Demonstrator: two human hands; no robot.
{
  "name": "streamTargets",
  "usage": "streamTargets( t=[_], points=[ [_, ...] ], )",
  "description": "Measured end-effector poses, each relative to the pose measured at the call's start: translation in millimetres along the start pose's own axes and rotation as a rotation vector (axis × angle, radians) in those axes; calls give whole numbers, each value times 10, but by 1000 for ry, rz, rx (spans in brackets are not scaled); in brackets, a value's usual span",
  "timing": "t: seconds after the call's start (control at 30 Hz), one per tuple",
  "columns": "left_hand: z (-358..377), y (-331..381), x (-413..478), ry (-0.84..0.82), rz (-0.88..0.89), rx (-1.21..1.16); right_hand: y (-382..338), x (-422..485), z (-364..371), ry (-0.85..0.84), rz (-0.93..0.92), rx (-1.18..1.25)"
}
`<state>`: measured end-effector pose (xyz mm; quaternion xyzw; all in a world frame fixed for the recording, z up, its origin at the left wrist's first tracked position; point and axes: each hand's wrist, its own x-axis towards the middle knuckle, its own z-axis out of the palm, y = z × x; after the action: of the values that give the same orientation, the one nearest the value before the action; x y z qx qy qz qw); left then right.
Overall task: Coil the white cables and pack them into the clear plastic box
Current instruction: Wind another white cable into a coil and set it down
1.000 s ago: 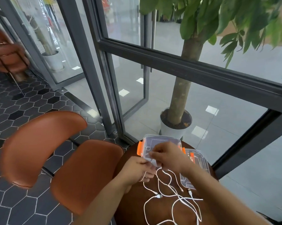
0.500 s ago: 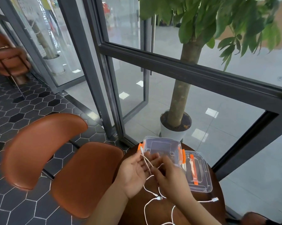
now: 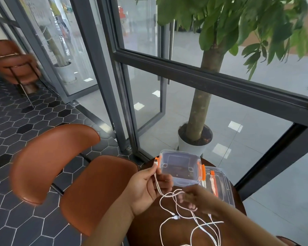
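Observation:
An open clear plastic box (image 3: 180, 167) with orange clips sits at the far side of a small round brown table (image 3: 146, 226). Its clear lid (image 3: 220, 187) lies to the right of it. My left hand (image 3: 149, 185) pinches one end of a white cable (image 3: 157, 183) and holds it upright, its plug near the box's left clip. My right hand (image 3: 195, 198) grips the same cable lower down, just in front of the box. Several white cables (image 3: 199, 228) lie tangled on the table below my hands.
A brown leather chair (image 3: 61, 167) stands left of the table. A potted tree in a white pot (image 3: 194, 144) stands behind a dark-framed glass wall just beyond the box. Another brown chair (image 3: 15, 63) is far left on the hexagon-tiled floor.
My left hand has raised the cable end upright beside the box. My right hand has slid down and to the right along the cable. The camera has shifted slightly.

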<state>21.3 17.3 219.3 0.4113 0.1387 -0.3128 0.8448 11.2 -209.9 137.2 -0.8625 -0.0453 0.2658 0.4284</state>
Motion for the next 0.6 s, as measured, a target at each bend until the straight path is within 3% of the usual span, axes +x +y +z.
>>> streamTargets(
  t=[0.13,0.23,0.33,0.43,0.6],
  points=[
    [30,-15,-110,-72,-27,104,-277,153,-329,-21,42,-17],
    [45,-94,-139,-112,-89,401,-647,197,-482,-97,3,-18],
    [55,-140,-116,-12,-52,624,-939,180,-494,3,-20,-46],
    [25,-155,-37,165,50,538,-1084,91,-379,155,-61,10],
    [-9,-199,62,249,141,369,-1109,-65,-56,280,-205,65]
  ],
)
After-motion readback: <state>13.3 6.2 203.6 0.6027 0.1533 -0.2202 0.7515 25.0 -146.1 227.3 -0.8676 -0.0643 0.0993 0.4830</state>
